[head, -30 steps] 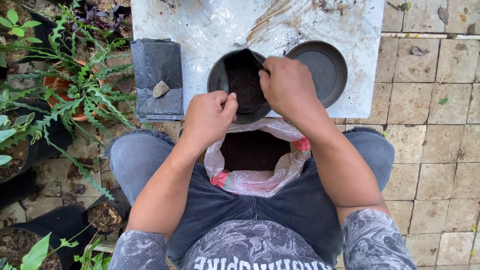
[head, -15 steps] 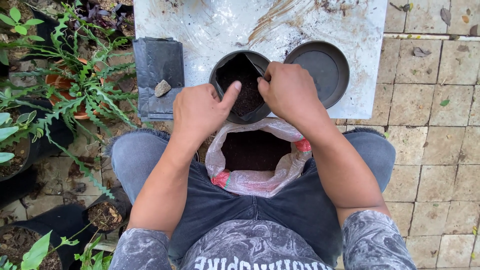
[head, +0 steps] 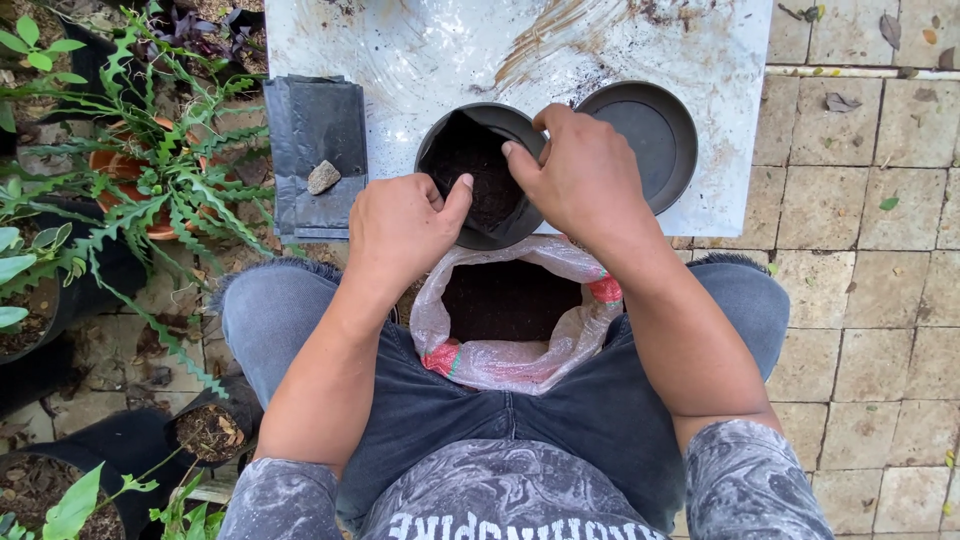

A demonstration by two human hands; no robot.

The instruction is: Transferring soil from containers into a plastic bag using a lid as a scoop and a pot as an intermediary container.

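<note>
Head view: a black pot [head: 480, 175] stands at the near edge of a soil-smeared white board [head: 420, 50], just left of the middle of that edge. It is filled with dark soil and looks lined with a soft black bag whose mouth stands up at the far rim. Both hands meet over it. The left hand [head: 400, 225] comes in from the near left, fingers curled together on the near left rim, thumb stretched out over the soil. The right hand [head: 585, 175] covers the right rim, fingers bent and close together, thumb tip pressing inward at the rim; whether it pinches the liner I cannot tell. The pot lies directly ahead of both hands, between the thumbs, and the right hand sits further over it.

Touching the pot's right side, a black saucer [head: 645, 140] lies flat. At the board's left edge, a stack of flat black bags [head: 315, 160] runs lengthwise away from the person, weighted by a small stone [head: 323, 177]. Below the near edge, between the knees, a clear plastic sack [head: 510, 320] of soil stands open, with red patches at its folds. Ferns [head: 150, 180] crowd the left.
</note>
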